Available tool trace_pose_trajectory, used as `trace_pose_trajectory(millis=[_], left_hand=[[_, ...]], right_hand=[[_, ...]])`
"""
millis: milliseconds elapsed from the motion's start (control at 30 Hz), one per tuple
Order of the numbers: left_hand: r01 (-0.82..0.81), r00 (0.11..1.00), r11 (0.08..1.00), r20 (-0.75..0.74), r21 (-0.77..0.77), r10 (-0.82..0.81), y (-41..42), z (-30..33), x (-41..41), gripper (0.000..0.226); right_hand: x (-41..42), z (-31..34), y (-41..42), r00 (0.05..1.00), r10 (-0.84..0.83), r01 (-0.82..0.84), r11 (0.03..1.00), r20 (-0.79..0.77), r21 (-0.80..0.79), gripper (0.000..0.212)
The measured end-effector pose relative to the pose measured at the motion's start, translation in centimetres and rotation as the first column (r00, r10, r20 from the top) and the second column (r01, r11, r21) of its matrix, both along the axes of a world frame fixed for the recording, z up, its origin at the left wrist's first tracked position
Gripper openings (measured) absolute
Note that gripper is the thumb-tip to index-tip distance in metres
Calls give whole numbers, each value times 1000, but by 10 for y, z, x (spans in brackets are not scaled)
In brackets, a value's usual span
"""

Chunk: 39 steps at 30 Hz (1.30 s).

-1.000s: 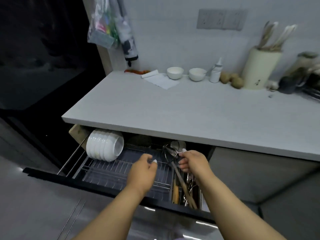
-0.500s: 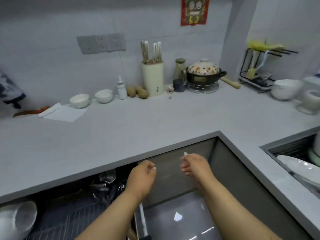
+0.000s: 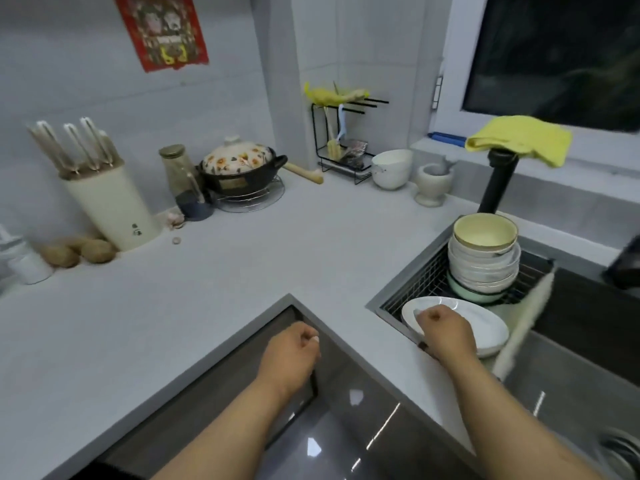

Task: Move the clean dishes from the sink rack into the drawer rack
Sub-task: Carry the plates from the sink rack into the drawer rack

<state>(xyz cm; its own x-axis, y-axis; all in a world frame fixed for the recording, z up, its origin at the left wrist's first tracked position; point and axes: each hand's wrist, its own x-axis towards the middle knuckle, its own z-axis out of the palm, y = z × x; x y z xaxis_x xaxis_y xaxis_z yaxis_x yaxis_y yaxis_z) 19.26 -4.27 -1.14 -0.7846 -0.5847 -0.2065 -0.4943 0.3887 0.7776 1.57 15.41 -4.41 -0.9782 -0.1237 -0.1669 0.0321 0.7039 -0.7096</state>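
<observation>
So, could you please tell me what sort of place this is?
Most likely a home kitchen: a knife block and a lidded pot stand on the counter, and stacked bowls sit in a sink rack.

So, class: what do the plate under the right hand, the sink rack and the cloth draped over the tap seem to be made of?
Plate: probably glazed ceramic, white and glossy.
Sink rack: metal wire, going by its thin grey grid.
Cloth: soft yellow fabric, perhaps microfibre; it drapes and folds over the tap.
</observation>
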Motion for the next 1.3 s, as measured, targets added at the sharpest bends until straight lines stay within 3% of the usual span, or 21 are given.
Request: trace_pose_trajectory(millis=[100, 200, 667, 967, 1100, 1300], left_hand=[[22, 1000, 1000, 9, 21, -23, 7, -4, -30, 14], [46, 998, 998, 28, 41, -47, 14, -8, -54, 16], [132, 987, 990, 81, 52, -136, 39, -17, -104, 16], [164, 984, 986, 72, 38, -166, 48, -17, -118, 13], [172, 982, 984, 80, 36, -174, 49, -15, -123, 13], [171, 983, 982, 58, 74, -175, 53, -14, -129, 13]], right_hand=[[-23, -17, 28, 990, 139, -127, 935, -14, 330, 37], [-31, -23, 42, 968, 251, -238, 862, 32, 448, 33], [-47, -27, 58, 822, 568, -509, 765, -40, 394, 19], [-49, -17, 60, 764, 583, -374, 750, -278, 546, 25], [-61, -4, 55, 771, 513, -317, 823, -378, 472, 12], [-75, 25, 57, 816, 461, -312, 859, -350, 405, 23]])
